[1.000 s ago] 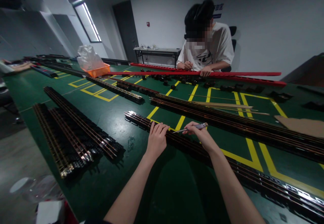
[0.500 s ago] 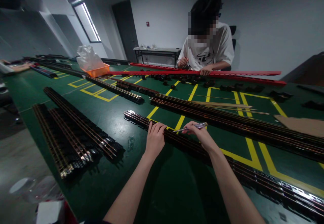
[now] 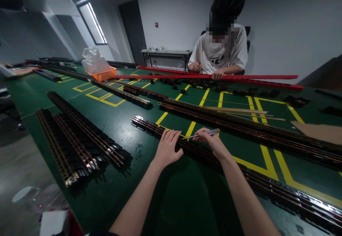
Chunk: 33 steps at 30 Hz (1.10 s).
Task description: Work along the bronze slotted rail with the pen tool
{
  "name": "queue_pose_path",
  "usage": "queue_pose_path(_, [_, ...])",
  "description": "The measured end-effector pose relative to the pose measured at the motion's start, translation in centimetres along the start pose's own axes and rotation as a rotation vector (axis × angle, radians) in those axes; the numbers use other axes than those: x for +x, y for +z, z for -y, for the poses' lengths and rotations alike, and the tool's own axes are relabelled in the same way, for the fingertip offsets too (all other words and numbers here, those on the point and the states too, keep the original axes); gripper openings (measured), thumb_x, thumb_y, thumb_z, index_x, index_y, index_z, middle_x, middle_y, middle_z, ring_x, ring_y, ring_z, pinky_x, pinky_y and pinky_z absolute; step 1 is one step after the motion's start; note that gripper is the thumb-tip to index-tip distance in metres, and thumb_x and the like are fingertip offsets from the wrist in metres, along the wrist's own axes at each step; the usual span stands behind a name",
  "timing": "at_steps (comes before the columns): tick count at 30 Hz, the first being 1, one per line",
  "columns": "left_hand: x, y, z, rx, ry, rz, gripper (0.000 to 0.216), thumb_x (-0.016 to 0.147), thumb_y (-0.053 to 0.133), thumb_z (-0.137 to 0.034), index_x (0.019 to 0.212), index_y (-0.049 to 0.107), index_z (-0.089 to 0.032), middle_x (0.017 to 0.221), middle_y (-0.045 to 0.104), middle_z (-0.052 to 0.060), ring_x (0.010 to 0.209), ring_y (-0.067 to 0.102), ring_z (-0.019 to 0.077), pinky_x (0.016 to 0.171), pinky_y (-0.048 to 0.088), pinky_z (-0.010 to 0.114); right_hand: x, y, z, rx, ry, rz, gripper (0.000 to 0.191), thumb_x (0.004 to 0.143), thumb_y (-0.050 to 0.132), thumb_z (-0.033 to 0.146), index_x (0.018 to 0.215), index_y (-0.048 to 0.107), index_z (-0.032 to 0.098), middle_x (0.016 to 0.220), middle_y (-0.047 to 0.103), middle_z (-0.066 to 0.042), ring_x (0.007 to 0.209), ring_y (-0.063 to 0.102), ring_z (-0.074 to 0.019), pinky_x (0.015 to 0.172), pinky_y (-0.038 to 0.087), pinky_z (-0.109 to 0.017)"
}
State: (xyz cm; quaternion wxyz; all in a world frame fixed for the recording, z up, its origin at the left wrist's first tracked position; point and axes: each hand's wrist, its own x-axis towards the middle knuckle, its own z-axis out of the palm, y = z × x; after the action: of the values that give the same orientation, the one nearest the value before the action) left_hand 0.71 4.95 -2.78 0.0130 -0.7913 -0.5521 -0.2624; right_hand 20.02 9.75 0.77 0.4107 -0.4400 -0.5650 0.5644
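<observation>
A long black strip with copper-coloured rods (image 3: pixel 148 125) runs diagonally across the table in front of me. My left hand (image 3: pixel 168 148) lies over it with the fingers stretched across its top and the thumb apart on the near side. In my right hand (image 3: pixel 212 142) is a screwdriver (image 3: pixel 213 132) with a clear handle, held in closed fingers. Its thin shaft points left, and the tip is at the strip just right of my left fingers. Whether the tip touches a rod, I cannot tell.
Several similar strips (image 3: pixel 85 129) lie at left, and a longer bundle (image 3: pixel 227 122) lies beyond mine. Thin rods (image 3: pixel 240 111) and cardboard (image 3: pixel 315 131) are at right. Across the green table, a person (image 3: pixel 221 51) handles a red rail (image 3: pixel 253 76). An orange basket (image 3: pixel 104 74) holds a plastic bag.
My left hand has shifted slightly right along the strip, and its thumb has spread out. My right hand and the screwdriver stay nearly in place. The person opposite has leaned to the right.
</observation>
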Motion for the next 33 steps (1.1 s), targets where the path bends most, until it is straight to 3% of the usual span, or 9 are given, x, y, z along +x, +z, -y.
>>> queue_pose_path(7, [0.17,0.45,-0.03,0.06,-0.025,-0.03,0.05,0.077,0.056,-0.034,0.122,0.052,-0.012,0.121,0.059,0.012,0.118,0.05,0.0266,0.114,0.024,0.048,0.14,-0.04,-0.26,0.012,-0.006,-0.002,0.019,0.07,0.06,0.039,0.067,0.061,0.02,0.068,0.068,-0.002,0.073,0.063,-0.0196,0.07,0.042,-0.031])
queue_pose_path(16, [0.18,0.58,-0.2,0.067,-0.015,-0.048,0.038,0.08,0.054,-0.028,0.116,0.053,-0.015,0.119,0.061,0.01,0.122,0.049,0.0259,0.115,0.021,0.051,0.05,-0.05,-0.06,0.006,-0.003,0.003,0.019,0.069,0.06,0.039,0.067,0.06,0.021,0.068,0.067,-0.002,0.073,0.062,-0.0194,0.071,0.042,-0.032])
queue_pose_path(25, [0.1,0.91,0.18,0.106,-0.029,-0.074,0.038,0.081,0.051,-0.019,0.118,0.052,-0.012,0.12,0.061,0.011,0.123,0.048,0.0267,0.115,0.021,0.053,-0.19,0.34,0.4,-0.018,0.012,0.057,0.023,0.071,0.061,0.043,0.074,0.063,0.021,0.075,0.067,-0.002,0.078,0.061,-0.0189,0.075,0.043,-0.033])
queue_pose_path(33, [0.03,0.79,0.22,0.12,-0.032,-0.059,0.04,0.082,0.048,-0.016,0.122,0.05,-0.012,0.123,0.06,0.01,0.126,0.045,0.0256,0.115,0.021,0.053,-0.12,0.18,0.22,-0.004,-0.034,0.067,0.02,0.073,0.06,0.04,0.069,0.061,0.02,0.071,0.066,-0.001,0.075,0.06,-0.0181,0.074,0.042,-0.033])
